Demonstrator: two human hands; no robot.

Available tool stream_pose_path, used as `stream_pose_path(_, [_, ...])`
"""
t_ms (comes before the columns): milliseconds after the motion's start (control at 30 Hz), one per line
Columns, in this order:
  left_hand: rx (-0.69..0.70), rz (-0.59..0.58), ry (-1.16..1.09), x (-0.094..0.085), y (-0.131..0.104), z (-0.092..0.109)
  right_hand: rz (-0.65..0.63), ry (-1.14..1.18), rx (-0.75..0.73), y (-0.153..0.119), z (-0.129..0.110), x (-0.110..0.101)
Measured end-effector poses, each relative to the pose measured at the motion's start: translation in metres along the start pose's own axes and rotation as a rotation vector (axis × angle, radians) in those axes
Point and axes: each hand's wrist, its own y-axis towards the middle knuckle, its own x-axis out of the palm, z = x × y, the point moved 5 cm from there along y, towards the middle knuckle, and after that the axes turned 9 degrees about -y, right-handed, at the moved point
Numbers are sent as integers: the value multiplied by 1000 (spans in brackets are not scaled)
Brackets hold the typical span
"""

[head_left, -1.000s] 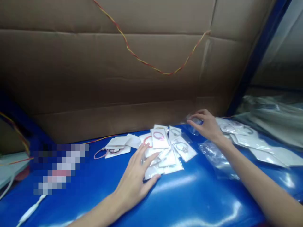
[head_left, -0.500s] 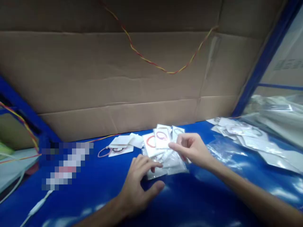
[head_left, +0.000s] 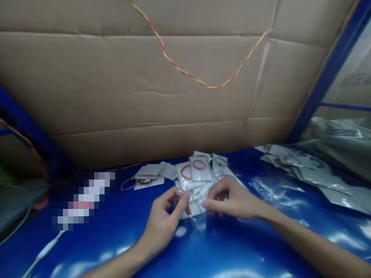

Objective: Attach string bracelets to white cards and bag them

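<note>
My left hand (head_left: 171, 210) is closed in a pinch, with a bit of clear plastic showing at its fingertips. Facing it, my right hand (head_left: 227, 199) has thumb and fingers pressed together; what they hold is too small to tell. Clear film seems to hang between the two hands. Just beyond them lies a pile of small clear packets with white cards. One packet shows a red ring (head_left: 186, 172), and another packet on top of it has a pinkish-red ring (head_left: 199, 165).
White cards (head_left: 149, 171) with a dark ring and a loose brownish loop lie left of the pile. Crumpled clear plastic (head_left: 272, 189) and more packets (head_left: 315, 170) are at the right. A cardboard wall (head_left: 174, 104) with a hanging twisted wire (head_left: 213, 87) stands behind.
My left hand has gone from spread fingers to a pinch on clear plastic. My right hand has moved down from the top packet towards the near edge of the pile.
</note>
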Motion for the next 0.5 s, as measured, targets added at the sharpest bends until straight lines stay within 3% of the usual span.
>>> stream_pose_path(100, [-35,-32,6,2,2,0,26,102,-30,0,-3,-3])
stream_pose_path(300, [-134,-81,-20,-1,5,-6,-70,230,21,3,3,2])
stream_pose_path(433, [-152,-73,-103,-11,13,-12,44,274,45,4,6,-3])
stream_pose_path(500, [-141,-56,-91,-16,16,-13,23,305,57,3,6,-4])
